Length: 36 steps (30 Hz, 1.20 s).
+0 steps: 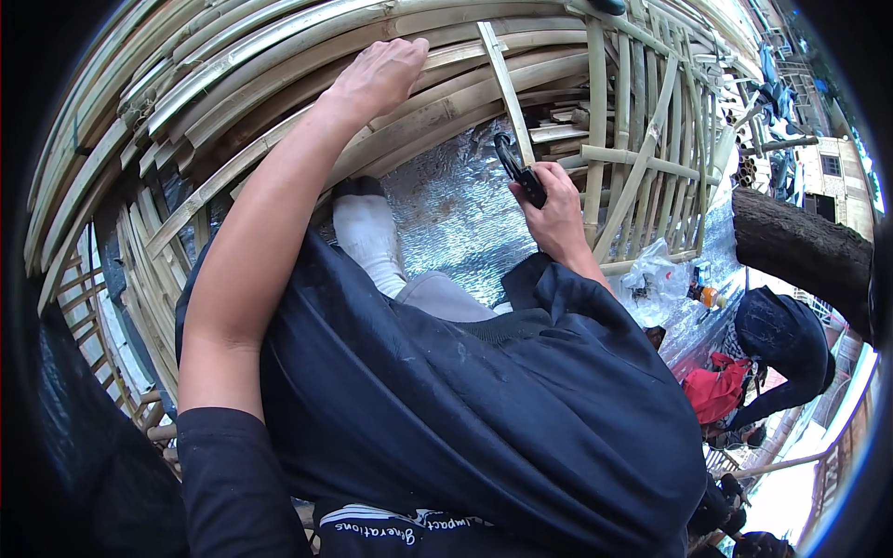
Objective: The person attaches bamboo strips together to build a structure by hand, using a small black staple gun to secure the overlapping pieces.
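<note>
My left hand (pixel 377 76) reaches far forward, its fingers curled over a split bamboo strip (pixel 460 54) on a thick stack of long split bamboo (pixel 279 60). The underside of those fingers is hidden. My right hand (pixel 556 209) is closed around a black handle (pixel 532 188) with a black curved loop (pixel 505 152) beside it. From that handle a long, straight, pale strip (pixel 507 93) slants up and away across the stack; I cannot tell whether it is a blade or bamboo. Dark cloth (pixel 484 400) covers my lap, and my foot in a whitish sock (pixel 367 237) rests near the stack.
Shiny silver sheeting (pixel 446 219) covers the floor. A slatted bamboo frame (pixel 642 153) stands at the right, near a clear plastic bag (pixel 651 279) and an orange-labelled bottle (pixel 712 298). Beyond are a thick dark log (pixel 800 246) and another person (pixel 781 344) bending by a red bag (pixel 716 386).
</note>
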{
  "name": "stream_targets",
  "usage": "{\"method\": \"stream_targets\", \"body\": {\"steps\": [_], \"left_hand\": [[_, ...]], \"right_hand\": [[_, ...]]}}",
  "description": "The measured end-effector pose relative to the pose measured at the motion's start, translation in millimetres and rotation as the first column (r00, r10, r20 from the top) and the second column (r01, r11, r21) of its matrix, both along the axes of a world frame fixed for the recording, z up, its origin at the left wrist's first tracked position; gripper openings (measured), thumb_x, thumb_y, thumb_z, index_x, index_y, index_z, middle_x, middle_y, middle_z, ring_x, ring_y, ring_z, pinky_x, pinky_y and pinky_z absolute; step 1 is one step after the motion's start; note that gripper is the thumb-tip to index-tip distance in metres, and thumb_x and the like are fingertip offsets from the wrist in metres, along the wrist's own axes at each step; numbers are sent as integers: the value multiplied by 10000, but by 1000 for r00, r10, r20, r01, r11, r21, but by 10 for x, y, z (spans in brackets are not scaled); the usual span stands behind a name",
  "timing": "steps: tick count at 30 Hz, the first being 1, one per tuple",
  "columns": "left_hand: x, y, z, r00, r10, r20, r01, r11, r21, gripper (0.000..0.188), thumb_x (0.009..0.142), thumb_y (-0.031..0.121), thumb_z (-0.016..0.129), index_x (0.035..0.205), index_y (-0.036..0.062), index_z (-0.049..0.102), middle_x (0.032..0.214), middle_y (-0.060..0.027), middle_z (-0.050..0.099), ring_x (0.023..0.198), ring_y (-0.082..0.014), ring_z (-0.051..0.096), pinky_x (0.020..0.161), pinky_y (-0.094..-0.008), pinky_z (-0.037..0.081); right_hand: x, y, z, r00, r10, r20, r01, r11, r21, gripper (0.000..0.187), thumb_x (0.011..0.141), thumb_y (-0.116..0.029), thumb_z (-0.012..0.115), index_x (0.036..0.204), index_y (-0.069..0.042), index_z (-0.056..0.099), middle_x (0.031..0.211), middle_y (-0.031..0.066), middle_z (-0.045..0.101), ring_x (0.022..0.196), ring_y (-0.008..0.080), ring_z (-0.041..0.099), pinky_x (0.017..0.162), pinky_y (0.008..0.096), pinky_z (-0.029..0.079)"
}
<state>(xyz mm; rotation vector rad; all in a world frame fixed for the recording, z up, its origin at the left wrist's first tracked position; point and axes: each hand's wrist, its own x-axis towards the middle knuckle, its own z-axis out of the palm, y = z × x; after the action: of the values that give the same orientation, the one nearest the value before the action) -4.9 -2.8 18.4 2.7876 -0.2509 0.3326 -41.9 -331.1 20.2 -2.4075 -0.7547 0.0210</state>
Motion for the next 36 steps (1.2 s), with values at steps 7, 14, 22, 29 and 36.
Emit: {"method": "stream_targets", "body": {"steps": [7,14,22,29,36], "left_hand": [[-15,40,-77,1000,0,-14,0,1000,-20,235,954,158,667,1037,-8,523,1026,-234,660,1038,-456,625,874,-543,509],[-99,85,-34,998,-16,66,22,995,-96,271,952,220,691,1020,-12,569,1060,-241,669,1070,-434,639,895,-528,518],[-75,-195,229,989,94,-113,-98,995,-30,391,974,342,671,1149,-3,618,1127,-234,676,1143,-409,622,985,-500,496],[-83,-139,132,980,49,-195,-63,996,-63,368,985,304,656,1173,-6,593,1165,-231,659,1171,-401,607,1004,-491,487],[-126,-159,105,992,57,-113,-63,997,-49,311,980,251,646,1163,13,568,1174,-224,653,1178,-399,603,1000,-511,482]], "right_hand": [[-66,26,87,998,-57,7,57,998,-31,303,884,-205,783,1059,21,684,1045,174,637,949,392,653,839,446,516],[-51,44,69,999,-26,36,28,999,-40,301,879,-196,777,1052,30,680,1042,180,632,945,402,650,831,449,516],[2,-52,9,998,-67,-17,67,997,-33,287,892,-199,781,1000,44,673,990,188,628,894,392,647,797,438,502],[-100,27,97,998,-67,-18,67,997,-32,287,887,-201,785,1002,43,687,987,183,640,892,386,655,803,437,509],[-83,2,97,997,-77,-4,77,996,-40,286,885,-200,786,1007,41,693,991,183,647,899,382,662,805,439,513]]}}
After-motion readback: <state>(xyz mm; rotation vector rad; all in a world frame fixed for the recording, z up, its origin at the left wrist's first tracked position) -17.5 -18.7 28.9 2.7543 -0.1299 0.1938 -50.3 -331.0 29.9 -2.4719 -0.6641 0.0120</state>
